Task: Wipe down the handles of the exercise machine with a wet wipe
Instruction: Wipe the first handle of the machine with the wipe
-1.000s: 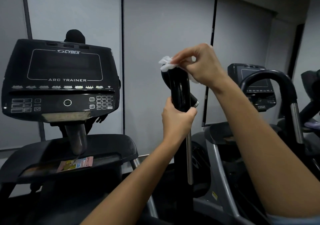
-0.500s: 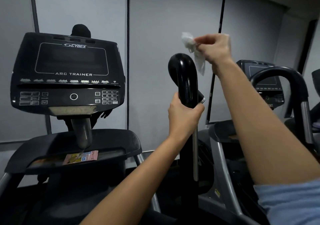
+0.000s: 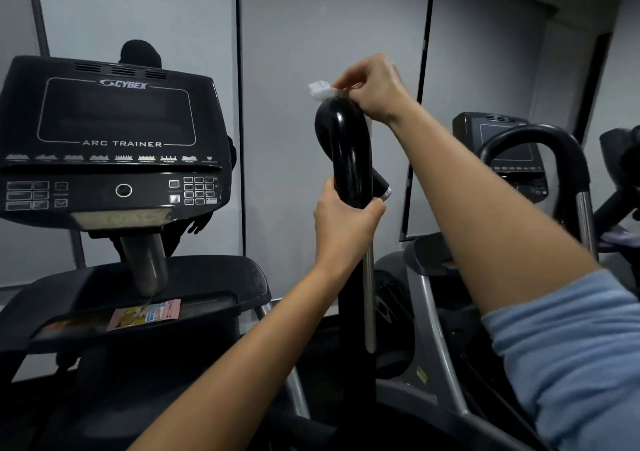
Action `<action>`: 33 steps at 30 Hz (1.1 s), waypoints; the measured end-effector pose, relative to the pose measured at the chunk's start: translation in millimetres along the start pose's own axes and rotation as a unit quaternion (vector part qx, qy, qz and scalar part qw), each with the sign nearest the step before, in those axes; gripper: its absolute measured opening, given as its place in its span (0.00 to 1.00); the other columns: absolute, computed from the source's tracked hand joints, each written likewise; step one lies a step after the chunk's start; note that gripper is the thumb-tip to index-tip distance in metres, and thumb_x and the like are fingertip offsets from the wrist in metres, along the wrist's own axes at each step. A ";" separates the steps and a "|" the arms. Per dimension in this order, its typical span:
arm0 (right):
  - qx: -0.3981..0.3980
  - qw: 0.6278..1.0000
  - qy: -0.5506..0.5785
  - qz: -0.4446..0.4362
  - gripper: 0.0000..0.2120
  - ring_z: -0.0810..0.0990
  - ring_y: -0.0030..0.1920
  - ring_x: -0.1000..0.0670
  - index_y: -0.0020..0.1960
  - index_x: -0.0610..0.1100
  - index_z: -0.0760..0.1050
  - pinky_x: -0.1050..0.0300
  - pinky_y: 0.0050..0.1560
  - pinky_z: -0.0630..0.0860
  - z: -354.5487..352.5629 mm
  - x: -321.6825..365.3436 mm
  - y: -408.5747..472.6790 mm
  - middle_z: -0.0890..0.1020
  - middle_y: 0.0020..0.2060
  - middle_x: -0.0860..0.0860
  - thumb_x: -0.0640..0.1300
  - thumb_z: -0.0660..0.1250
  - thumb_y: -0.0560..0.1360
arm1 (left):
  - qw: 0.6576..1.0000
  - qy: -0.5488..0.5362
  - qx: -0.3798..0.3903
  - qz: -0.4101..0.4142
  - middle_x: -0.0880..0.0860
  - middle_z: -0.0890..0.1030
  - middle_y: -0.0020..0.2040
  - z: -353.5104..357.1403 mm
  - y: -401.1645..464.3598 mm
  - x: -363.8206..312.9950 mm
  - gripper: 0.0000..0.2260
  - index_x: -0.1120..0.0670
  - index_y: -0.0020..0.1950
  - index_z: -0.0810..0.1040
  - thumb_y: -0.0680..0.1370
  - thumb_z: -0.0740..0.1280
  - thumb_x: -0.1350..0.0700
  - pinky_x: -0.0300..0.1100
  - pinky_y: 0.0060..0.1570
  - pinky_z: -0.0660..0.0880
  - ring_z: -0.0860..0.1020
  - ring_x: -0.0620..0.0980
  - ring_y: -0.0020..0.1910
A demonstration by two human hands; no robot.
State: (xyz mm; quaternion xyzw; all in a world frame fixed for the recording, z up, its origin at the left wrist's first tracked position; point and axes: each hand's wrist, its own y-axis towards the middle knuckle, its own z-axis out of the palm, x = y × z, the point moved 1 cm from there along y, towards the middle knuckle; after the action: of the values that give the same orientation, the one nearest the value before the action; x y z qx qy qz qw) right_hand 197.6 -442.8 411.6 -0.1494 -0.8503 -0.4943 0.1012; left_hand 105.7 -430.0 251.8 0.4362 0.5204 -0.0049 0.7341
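A glossy black curved handle (image 3: 348, 145) of the exercise machine stands upright in the middle of the view. My left hand (image 3: 343, 225) is wrapped around its lower part, just above a chrome post. My right hand (image 3: 372, 88) pinches a crumpled white wet wipe (image 3: 320, 90) and presses it onto the very top of the handle. Most of the wipe is hidden under my fingers.
The machine's black console (image 3: 110, 145), marked Arc Trainer, fills the left, with a tray (image 3: 145, 298) and a coloured card (image 3: 145, 317) below it. A second machine with a looped black handle (image 3: 533, 142) and its own screen (image 3: 502, 138) stands at the right. Grey wall panels are behind.
My right hand had lifted the wipe off the handle and held it up to the right; now it has come back down and presses the wipe on the handle's top. My left hand kept its grip.
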 end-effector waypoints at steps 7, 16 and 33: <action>-0.105 0.994 -0.028 -0.012 0.10 0.81 0.47 0.50 0.50 0.40 0.83 0.58 0.52 0.77 -7.3 -40.9 -33.2 0.84 0.47 0.44 0.33 0.66 0.72 | 1.000 -0.003 -0.014 0.002 0.48 0.76 0.33 2.0 1.8 2.0 0.10 0.46 0.40 0.71 0.65 0.69 0.57 0.57 0.42 0.80 0.79 0.53 0.37; -0.093 0.995 0.019 -0.009 0.21 0.61 0.27 0.55 0.26 0.51 0.57 0.61 0.29 0.59 49.0 -50.5 -40.4 0.64 0.25 0.54 0.38 0.60 0.73 | 1.000 -0.020 -0.015 0.007 0.45 0.71 0.29 2.5 2.9 4.8 0.10 0.49 0.37 0.69 0.67 0.68 0.61 0.55 0.39 0.79 0.75 0.49 0.32; -0.187 0.946 -0.193 -0.181 0.09 0.76 0.27 0.44 0.34 0.36 0.75 0.59 0.20 0.71 51.8 -47.3 -76.5 0.77 0.28 0.44 0.26 0.70 0.61 | 1.000 -0.002 -0.021 0.015 0.55 0.77 0.34 1.9 3.5 3.3 0.07 0.52 0.38 0.71 0.66 0.68 0.60 0.56 0.40 0.79 0.79 0.61 0.38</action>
State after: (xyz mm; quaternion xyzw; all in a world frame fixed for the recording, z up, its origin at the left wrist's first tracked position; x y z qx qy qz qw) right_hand 213.4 -440.6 309.0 -0.1024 -0.7583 -0.6163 -0.1860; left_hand 110.3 -427.6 251.6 0.4285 0.5119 0.0160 0.7443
